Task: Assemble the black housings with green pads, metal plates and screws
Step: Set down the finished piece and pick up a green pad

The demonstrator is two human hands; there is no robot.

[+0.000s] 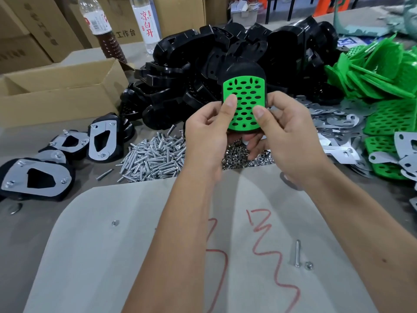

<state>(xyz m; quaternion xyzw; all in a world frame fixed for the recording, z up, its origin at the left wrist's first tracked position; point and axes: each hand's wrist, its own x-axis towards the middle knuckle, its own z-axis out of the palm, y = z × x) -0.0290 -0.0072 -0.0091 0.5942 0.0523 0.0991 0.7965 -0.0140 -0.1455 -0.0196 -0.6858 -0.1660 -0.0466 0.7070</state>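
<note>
Head view: black housing [242, 68] held up above the worktop [140, 245], long axis near vertical, rounded end up, green pad [244, 102] seated on the face toward the camera. Left hand [208, 141] and right hand [286, 136] both grip it, thumbs pressing the pad. Finished units with metal plates [37, 177] at left: four countable. Loose on the worktop near the right forearm: one screw [297, 253], one nut [308, 265].

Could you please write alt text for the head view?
Both hands, left hand and right hand, hold a black plastic housing fitted with a perforated green pad, thumbs pressing the pad, above piled silver screws.
</note>
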